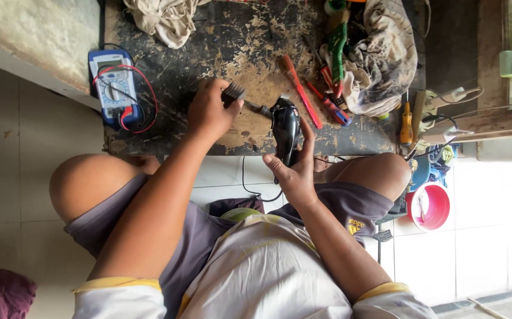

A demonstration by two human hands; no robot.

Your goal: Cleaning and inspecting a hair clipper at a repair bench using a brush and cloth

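My right hand (296, 170) is shut on a black hair clipper (285, 125), held upright over the near edge of a worn dark workboard (232, 41). The clipper's thin cord (243, 177) hangs down between my knees. My left hand (208, 110) grips a screwdriver (235, 93) by its black ribbed handle. The shaft points right and its tip meets the clipper's top end.
A blue multimeter (113, 86) with red and black leads lies at the board's left. Red-handled screwdrivers (301, 90) and a dirty cloth (381, 59) lie to the right, with a beige rag (164, 20) at the back. An orange-handled screwdriver (406, 124) and a pink bucket (430, 207) are at the right.
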